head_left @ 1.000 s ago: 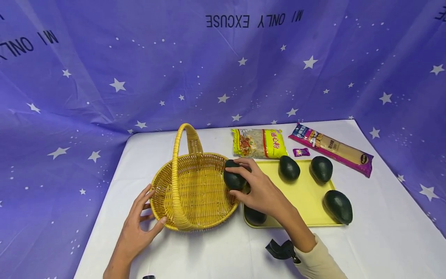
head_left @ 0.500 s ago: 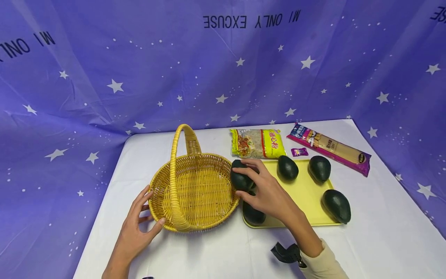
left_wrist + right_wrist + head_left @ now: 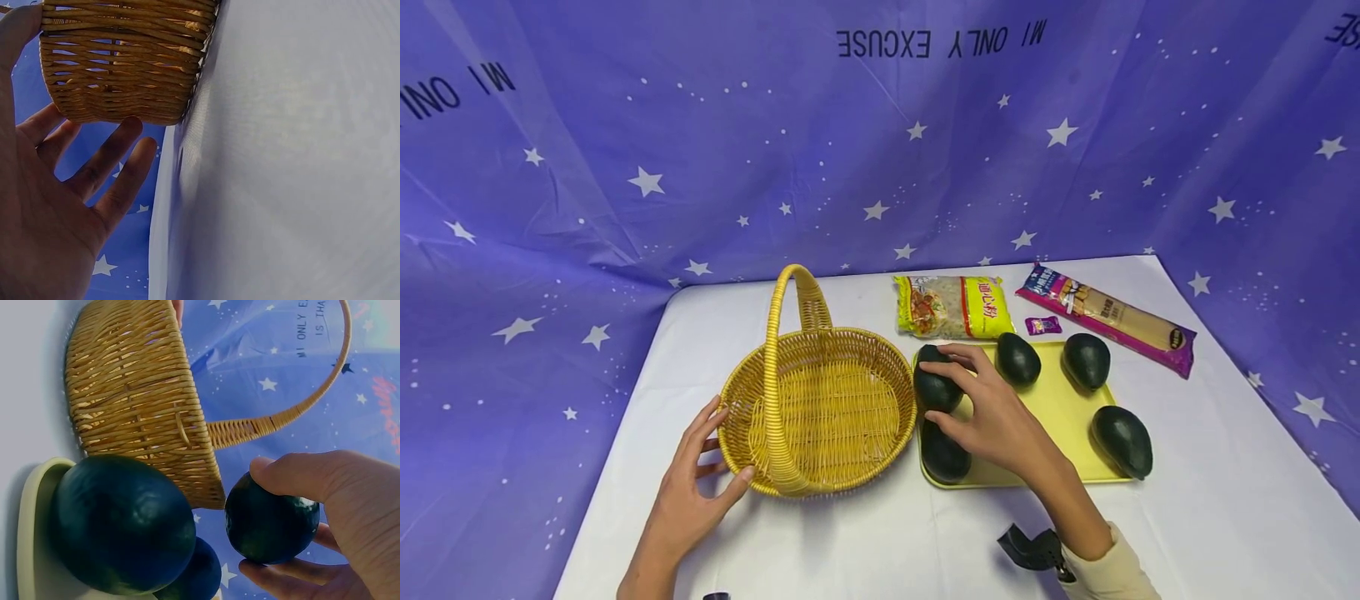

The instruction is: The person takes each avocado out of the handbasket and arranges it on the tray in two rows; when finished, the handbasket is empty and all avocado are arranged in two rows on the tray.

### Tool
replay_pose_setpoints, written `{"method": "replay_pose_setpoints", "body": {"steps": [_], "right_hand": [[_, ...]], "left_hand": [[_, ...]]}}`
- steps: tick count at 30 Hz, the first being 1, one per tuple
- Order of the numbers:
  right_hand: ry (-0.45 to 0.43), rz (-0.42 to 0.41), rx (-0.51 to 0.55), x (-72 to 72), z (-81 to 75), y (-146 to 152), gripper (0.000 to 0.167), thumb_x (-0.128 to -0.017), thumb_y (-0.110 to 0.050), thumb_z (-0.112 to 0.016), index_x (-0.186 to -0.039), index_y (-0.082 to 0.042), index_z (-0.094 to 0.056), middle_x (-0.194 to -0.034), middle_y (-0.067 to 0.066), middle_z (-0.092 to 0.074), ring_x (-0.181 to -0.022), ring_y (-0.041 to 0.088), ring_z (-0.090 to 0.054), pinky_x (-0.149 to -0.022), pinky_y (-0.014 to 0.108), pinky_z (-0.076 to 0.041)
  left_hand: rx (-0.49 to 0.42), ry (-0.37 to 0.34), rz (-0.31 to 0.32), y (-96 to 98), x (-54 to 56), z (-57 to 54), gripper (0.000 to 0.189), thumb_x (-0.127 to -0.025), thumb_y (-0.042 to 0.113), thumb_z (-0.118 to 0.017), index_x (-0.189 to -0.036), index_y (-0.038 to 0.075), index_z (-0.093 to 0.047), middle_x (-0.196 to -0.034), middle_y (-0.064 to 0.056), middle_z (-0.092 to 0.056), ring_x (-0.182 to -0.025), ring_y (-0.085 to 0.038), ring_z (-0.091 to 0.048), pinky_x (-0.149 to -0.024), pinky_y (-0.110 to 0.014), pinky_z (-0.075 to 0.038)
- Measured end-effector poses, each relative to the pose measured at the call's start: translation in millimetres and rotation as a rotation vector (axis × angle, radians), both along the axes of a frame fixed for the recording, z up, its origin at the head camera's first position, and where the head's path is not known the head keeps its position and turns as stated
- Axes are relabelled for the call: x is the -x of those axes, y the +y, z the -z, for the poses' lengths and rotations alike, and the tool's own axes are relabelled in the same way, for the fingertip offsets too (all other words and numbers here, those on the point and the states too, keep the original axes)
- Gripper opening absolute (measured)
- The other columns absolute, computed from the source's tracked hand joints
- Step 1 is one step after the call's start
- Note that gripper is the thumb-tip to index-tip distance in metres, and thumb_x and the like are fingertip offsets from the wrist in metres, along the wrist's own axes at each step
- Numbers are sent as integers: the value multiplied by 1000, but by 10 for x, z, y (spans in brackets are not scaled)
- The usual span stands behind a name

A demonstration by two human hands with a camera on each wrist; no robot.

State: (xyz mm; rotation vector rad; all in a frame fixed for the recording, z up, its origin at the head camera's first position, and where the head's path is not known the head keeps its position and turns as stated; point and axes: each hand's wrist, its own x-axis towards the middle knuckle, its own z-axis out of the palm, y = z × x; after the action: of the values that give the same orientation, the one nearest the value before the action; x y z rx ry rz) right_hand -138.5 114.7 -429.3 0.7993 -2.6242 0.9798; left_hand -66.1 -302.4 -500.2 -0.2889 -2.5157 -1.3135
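My right hand (image 3: 992, 417) holds a dark green avocado (image 3: 937, 390) between thumb and fingers, over the left end of the yellow tray (image 3: 1045, 429). In the right wrist view this avocado (image 3: 269, 519) is raised off the tray, beside the basket's rim. Another avocado (image 3: 945, 454) lies on the tray just below that hand. Left of the tray stands a yellow wicker basket (image 3: 835, 408) with an arched handle; nothing lies inside it. My left hand (image 3: 688, 492) touches the basket's left side with spread fingers, and its thumb is at the rim in the left wrist view.
Three more avocados lie on the tray: one at the back (image 3: 1018, 360), one at the back right (image 3: 1086, 362) and one at the front right (image 3: 1122, 442). Behind it are a yellow pasta bag (image 3: 955, 307), a small purple packet (image 3: 1043, 325) and a long noodle pack (image 3: 1108, 318).
My right hand has moved right with the avocado, from the basket's right rim to over the tray's left end. The left hand has stayed at the basket.
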Motion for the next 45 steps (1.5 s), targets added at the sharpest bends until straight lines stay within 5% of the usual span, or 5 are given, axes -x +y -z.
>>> {"method": "replay_pose_setpoints", "body": {"steps": [45], "right_hand": [[-15,114,-67,-185,170,383,64,-82,-18,-96,-140,-17,-70,-154,13,-50,-136,31,-58,-104,54,-60]], "left_hand": [[-29,-15,6,-3,9,14,94,-82,-1,-89,-164,15,-45,-175,-7,-33,-118,-7,-58,-89,-9,-55]]}}
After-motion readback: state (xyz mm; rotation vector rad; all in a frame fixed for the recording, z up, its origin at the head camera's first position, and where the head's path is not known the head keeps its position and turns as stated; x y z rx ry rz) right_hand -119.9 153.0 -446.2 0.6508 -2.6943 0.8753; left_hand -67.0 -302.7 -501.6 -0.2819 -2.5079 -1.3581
